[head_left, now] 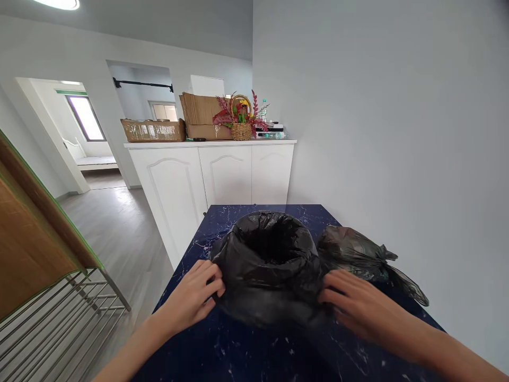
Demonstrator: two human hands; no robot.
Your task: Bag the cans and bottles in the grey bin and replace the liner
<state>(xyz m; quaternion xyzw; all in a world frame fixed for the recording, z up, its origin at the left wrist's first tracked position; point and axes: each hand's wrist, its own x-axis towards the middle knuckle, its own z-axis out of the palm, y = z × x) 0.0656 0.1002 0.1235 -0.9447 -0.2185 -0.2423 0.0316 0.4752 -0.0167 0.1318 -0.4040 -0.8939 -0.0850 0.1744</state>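
Observation:
A black trash bag [262,297] lines a round bin on the dark blue marbled table [254,355]; its mouth gapes upward and its edge is folded down over the rim. The bin itself is hidden under the plastic. At the bag's left side, my left hand [202,289] has its fingers curled on the plastic. On the opposite side my right hand [345,294] pinches the bag, its fingertips partly hidden. Just beyond my right hand lies a tied, filled black bag [353,252], its knot pointing right.
Behind the table stands a white cabinet [170,185] bearing cardboard boxes [207,116], a flower basket [240,131] and bottles. A pale wall [397,132] rises along the right. On the left is a metal rack [107,286] beside a brown panel [35,239].

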